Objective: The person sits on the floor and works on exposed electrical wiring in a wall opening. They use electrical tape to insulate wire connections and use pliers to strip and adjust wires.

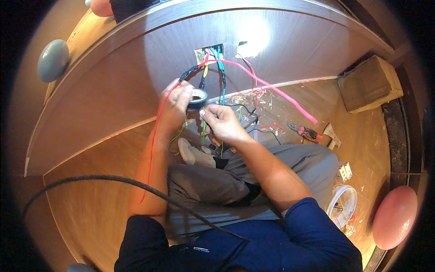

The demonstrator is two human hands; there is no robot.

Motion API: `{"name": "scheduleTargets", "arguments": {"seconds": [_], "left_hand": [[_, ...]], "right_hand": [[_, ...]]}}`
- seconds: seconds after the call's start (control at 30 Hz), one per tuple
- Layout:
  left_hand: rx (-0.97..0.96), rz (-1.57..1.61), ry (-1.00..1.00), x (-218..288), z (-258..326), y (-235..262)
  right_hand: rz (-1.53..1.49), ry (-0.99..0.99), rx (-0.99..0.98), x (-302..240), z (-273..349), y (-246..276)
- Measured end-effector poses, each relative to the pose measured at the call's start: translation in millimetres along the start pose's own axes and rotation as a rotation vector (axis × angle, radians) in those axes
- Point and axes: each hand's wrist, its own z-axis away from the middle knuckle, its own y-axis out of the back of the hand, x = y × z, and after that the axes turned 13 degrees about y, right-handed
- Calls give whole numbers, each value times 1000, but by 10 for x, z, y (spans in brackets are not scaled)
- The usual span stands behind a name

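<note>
Clearly, from where I stand, the left hand grips a dark tape roll below the wall opening while the right hand pinches a green wire just beside it.

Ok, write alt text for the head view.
A seated person's left hand and right hand work with a dark tape roll among colored wires coming from a wall opening. Red-handled pliers lie on the floor, right.

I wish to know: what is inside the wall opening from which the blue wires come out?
In the wall opening, blue wires and red wires are visible. What lies deeper cannot be seen, because wires and shadow cover it.
</note>
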Motion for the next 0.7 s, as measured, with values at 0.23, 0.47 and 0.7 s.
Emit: {"name": "scheduleTargets", "arguments": {"seconds": [0.23,0.47,0.7], "left_hand": [[-101,351,235,-169,-158,-398],[-46,-151,-227,-76,-61,18],[171,95,8,-51,-78,-285]], "right_hand": [[-36,55,13,74,-13,-118],[-23,27,-23,70,8,56],[-45,75,3,19,7,-95]]}}
